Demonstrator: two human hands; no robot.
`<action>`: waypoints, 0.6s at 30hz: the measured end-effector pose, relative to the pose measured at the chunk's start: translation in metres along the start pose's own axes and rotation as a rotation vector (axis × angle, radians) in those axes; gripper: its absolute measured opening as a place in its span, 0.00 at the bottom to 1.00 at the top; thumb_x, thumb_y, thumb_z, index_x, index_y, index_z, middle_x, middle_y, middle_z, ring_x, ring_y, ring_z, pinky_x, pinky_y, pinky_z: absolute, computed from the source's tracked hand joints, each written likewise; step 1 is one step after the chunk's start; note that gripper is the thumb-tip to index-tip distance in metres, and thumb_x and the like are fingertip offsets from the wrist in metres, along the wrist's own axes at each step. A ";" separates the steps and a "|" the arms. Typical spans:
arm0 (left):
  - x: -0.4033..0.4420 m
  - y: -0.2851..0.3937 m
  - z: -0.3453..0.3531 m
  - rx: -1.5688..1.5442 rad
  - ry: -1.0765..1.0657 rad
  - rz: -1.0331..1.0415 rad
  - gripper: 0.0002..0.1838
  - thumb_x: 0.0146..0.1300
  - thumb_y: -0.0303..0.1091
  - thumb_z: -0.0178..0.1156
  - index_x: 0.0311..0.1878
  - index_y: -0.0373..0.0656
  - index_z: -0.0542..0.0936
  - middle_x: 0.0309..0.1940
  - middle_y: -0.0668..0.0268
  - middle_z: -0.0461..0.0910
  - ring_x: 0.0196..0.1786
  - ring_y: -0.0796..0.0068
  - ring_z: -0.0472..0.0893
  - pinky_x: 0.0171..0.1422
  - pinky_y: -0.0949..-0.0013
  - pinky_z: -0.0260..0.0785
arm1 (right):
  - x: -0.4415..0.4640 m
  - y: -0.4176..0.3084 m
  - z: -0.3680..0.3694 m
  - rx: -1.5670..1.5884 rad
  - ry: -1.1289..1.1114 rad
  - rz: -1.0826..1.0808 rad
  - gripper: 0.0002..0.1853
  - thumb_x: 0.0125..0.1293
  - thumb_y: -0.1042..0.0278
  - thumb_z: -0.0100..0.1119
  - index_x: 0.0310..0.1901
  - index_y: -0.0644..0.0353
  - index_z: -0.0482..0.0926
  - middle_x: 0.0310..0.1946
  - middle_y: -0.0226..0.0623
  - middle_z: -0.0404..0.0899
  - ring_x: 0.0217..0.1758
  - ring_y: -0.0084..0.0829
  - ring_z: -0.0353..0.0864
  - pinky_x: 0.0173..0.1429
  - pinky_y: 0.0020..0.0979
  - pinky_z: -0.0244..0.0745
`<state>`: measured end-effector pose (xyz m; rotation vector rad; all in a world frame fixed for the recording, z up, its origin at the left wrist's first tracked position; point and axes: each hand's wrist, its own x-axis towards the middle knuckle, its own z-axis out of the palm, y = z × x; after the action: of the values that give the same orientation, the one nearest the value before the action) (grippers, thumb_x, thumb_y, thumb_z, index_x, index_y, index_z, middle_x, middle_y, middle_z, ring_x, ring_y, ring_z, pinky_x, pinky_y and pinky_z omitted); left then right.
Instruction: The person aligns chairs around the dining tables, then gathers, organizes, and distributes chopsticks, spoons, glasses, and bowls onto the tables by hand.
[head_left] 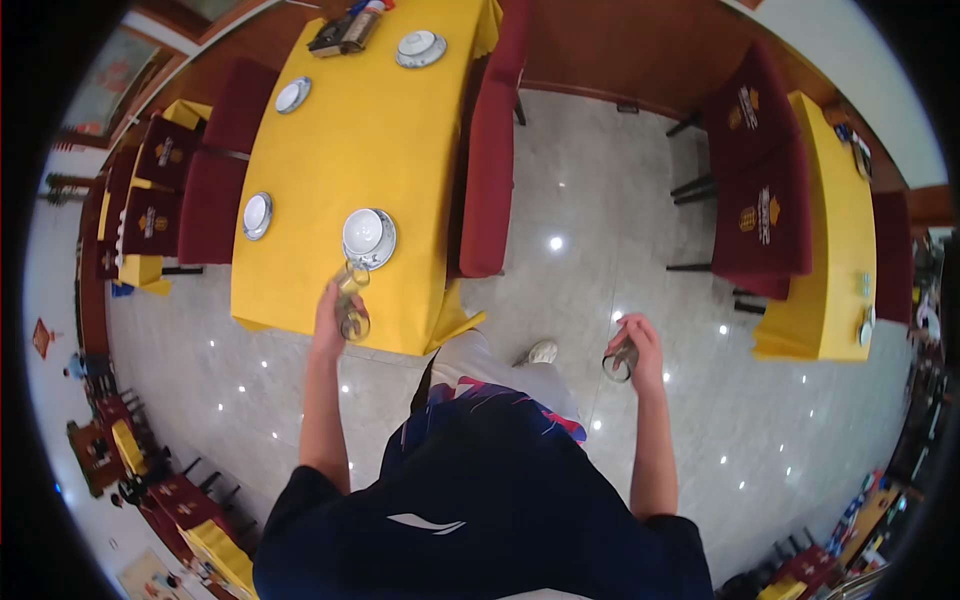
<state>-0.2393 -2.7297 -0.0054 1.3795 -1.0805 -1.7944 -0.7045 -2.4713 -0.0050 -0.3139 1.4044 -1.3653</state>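
My left hand (pixel 331 312) is closed on clear drinking glasses (pixel 353 318); two seem to be in it, one above the other, over the near edge of the yellow-covered table (pixel 330 160). Just beyond them a white bowl (pixel 364 232) sits on a patterned plate (pixel 383 258). Out to the right, above the tiled floor, my right hand (pixel 642 345) grips another clear glass (pixel 620 362) by its side, the rim facing down and left. Parts of the glasses are hidden behind my fingers.
More bowls on plates (pixel 420 48) stand on the table, with a dark box (pixel 345 32) at its far end. A red bench (pixel 487 180) lines its right side. Red chairs (pixel 760 215) and a second yellow table (pixel 825 250) stand across the tiled aisle (pixel 590 200).
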 end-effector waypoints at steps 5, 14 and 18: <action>-0.066 -0.049 0.092 -0.484 0.047 -0.022 0.29 0.73 0.62 0.41 0.61 0.49 0.71 0.19 0.66 0.71 0.24 0.72 0.72 0.28 0.71 0.64 | 0.142 -0.085 -0.001 -0.308 -0.180 -0.250 0.13 0.74 0.61 0.48 0.48 0.60 0.77 0.25 0.31 0.77 0.29 0.24 0.79 0.25 0.24 0.71; 0.011 -0.047 0.188 -0.515 -0.115 0.036 0.29 0.66 0.57 0.55 0.57 0.41 0.69 0.26 0.61 0.76 0.28 0.68 0.79 0.34 0.67 0.75 | 0.295 -0.170 0.180 -0.592 -0.297 -0.547 0.16 0.69 0.66 0.52 0.57 0.54 0.73 0.37 0.35 0.83 0.35 0.29 0.83 0.38 0.32 0.76; 0.059 -0.012 0.222 -0.576 -0.205 0.053 0.33 0.60 0.58 0.61 0.55 0.39 0.70 0.29 0.58 0.78 0.29 0.68 0.80 0.36 0.65 0.77 | 0.346 -0.221 0.230 -1.206 -0.182 -0.961 0.22 0.62 0.68 0.56 0.59 0.53 0.71 0.40 0.41 0.83 0.41 0.43 0.83 0.44 0.42 0.79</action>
<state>-0.4690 -2.7232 -0.0166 0.8285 -0.6072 -2.0259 -0.7511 -2.9337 0.0670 -2.0392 1.8552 -0.9212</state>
